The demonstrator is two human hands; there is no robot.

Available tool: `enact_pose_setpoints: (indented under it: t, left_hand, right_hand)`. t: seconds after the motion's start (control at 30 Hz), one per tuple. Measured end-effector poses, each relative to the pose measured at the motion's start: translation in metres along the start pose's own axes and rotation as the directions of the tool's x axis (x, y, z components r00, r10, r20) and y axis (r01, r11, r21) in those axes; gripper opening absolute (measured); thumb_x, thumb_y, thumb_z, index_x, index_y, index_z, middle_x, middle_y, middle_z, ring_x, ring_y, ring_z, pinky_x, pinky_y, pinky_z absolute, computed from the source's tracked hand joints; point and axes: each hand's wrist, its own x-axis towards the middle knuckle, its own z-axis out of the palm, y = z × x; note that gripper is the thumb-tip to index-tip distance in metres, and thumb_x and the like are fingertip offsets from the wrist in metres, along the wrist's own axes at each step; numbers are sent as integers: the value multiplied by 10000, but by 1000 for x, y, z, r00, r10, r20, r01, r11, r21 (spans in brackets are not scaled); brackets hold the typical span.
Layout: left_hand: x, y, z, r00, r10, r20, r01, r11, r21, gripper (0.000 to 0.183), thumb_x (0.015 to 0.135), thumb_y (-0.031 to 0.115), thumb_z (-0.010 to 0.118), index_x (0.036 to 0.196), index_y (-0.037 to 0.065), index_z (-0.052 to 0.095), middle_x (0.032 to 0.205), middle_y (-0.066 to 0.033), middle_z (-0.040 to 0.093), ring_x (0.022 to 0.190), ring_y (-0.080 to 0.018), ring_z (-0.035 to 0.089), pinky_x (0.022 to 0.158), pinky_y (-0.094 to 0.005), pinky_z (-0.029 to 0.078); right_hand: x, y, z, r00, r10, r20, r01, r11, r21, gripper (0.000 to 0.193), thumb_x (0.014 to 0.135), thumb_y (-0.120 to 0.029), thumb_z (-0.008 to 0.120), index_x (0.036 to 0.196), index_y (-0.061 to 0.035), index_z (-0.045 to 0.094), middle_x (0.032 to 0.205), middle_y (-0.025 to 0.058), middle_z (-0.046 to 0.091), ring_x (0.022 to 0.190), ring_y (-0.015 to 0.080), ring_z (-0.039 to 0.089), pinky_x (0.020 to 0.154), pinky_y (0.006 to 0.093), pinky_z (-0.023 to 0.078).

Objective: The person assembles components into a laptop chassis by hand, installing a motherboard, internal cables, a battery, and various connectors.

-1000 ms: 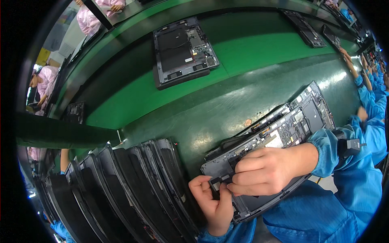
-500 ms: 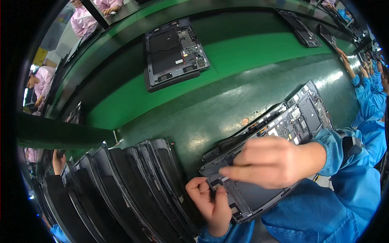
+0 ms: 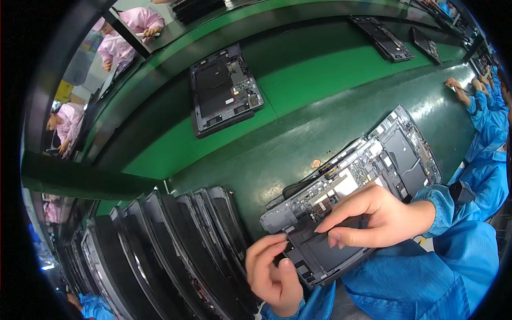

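Head view shows two bare hands working at a flat, dark gray, box-shaped device with its insides showing. It lies right under the hands, at the near side of the dark green worktop. The left hand is at its left end. Those fingers bend loosely, the thumb sits apart from them, and nothing shows in their grip. The right hand is over the middle, finger and thumb pointing down. Whether it pinches something tiny, one cannot tell.

How far along? The small-chipped circuit board and flat black panel seem to be in place. No cover is on, so the device looks partway done. What bits are left is too small to tell.

Just past the right hand lies another uncovered gray device. Left of the left hand, black and gray shells stand in a row.
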Motion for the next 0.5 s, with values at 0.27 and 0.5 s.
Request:
enact_pose_setpoints:
  t: [0.27,0.5]
  left_hand:
    - [-23,21,2,944,-219,246,255,958,-128,76,897,21,666,900,-54,652,844,-157,669,762,-227,640,669,-306,501]
    - [-14,-14,3,984,177,32,-175,983,-64,146,912,63,640,800,-22,602,862,-172,657,749,-224,613,672,-332,487]
  right_hand:
    - [-19,6,6,947,-294,133,316,926,-204,205,889,31,705,1092,55,724,830,139,682,687,262,667,603,342,522]
    - [11,20,-9,915,-393,89,402,908,-122,155,912,24,720,1064,53,726,906,159,699,848,286,688,728,345,546]
